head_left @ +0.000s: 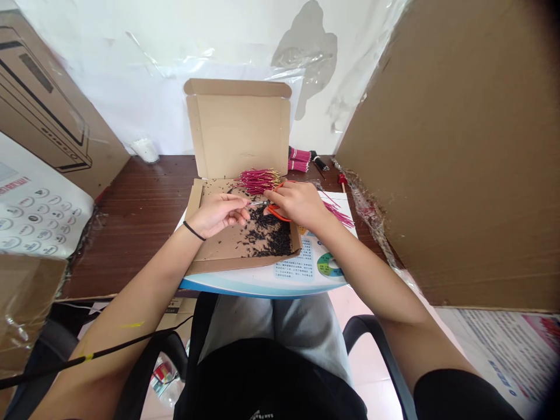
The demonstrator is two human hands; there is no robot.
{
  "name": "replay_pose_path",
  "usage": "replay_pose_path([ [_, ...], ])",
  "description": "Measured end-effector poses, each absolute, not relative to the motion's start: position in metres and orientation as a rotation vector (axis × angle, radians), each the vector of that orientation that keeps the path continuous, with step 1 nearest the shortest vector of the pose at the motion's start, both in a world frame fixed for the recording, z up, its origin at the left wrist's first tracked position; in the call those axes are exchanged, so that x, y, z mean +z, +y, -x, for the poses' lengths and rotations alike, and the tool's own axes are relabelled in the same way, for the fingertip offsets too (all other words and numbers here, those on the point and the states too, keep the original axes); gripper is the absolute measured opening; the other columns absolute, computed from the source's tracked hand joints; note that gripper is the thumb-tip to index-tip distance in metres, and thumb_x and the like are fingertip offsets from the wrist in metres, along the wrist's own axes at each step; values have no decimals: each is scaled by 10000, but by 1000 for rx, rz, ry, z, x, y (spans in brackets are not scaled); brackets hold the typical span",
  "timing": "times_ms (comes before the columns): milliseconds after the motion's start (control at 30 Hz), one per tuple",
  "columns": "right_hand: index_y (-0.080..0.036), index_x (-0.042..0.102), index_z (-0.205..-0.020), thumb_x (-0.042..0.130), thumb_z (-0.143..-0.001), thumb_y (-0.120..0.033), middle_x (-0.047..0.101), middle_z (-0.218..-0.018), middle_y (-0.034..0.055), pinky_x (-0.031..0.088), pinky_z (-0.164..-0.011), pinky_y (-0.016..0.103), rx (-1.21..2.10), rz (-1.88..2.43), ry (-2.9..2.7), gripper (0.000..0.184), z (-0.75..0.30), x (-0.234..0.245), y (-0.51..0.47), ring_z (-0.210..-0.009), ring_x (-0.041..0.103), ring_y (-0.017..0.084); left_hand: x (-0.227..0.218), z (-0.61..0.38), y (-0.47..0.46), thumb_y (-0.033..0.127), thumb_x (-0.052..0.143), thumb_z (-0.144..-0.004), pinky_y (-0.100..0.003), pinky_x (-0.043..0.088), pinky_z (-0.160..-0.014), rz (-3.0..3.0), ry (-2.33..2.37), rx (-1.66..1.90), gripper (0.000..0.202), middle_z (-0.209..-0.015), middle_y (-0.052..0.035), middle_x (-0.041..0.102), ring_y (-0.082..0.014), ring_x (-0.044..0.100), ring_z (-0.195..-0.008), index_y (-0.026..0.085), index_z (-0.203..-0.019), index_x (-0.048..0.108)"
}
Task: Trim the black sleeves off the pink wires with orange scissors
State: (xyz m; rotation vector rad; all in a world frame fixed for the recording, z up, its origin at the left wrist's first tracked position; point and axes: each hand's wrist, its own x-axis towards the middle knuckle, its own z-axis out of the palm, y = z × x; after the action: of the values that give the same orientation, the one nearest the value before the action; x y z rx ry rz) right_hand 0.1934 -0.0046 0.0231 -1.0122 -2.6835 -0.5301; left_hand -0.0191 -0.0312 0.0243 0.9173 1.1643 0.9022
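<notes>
Nearest: grey-trousered lap point(284, 321) and black chair armrest point(371, 326). A glossy printed sheet with blue border point(301, 265) is laid at the edge of the dark brown wooden table point(144, 216). A shallow brown cardboard box tray point(219, 248) is set on it, with the cardboard lid point(240, 134) stood upright at the far side.

The left hand point(219, 213), with a black wrist band point(193, 231), is held over the tray's left half. Thumb and forefinger are pinched shut on a thin strand point(252, 203); its colour is too small to be told. The right hand point(300, 204) is closed round the orange-handled scissors point(276, 213) over the tray's right half. How far the blades are parted cannot be told.

Key relation: the strand's long axis runs left–right, its free end sticking out of the left fingertips toward the scissors. The blades are directed leftward at it, just beside it; contact is not resolved. The right hand is the nearer to that free end.

Small black scraps point(269, 233) are spread on the tray floor under both hands. Just beyond them a loose pile of magenta wires with gold-coloured tips point(259, 179) is laid at the tray's far edge. Stray magenta wires point(339, 214) lie on the sheet to the right. Farther back, tied magenta bundles point(300, 158) and a black tool point(320, 162) are seen.
</notes>
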Motion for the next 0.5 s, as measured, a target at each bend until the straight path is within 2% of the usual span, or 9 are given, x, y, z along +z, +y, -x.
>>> replay_pose_path([
  [167,-172,682,-1014,402,-1005,-446,684,-760,72,157,-568,334,-533,1019,-2709,391,-193,22,-4,-710,516,178,22,21,-31,80,642,-810,-146,379,-371,-961,1164,894,115,-520,-54,663,-83,591,-405,68,-715,705],
  [500,-189,702,-1014,460,-969,-526,694,-780,67,185,-564,312,-458,1064,-2631,417,-196,21,0,-709,549,171,22,23,-31,113,688,-785,-171,463,-440,-970,1126,955,55,-568,-63,691,-98,616,-438,63,-780,710],
])
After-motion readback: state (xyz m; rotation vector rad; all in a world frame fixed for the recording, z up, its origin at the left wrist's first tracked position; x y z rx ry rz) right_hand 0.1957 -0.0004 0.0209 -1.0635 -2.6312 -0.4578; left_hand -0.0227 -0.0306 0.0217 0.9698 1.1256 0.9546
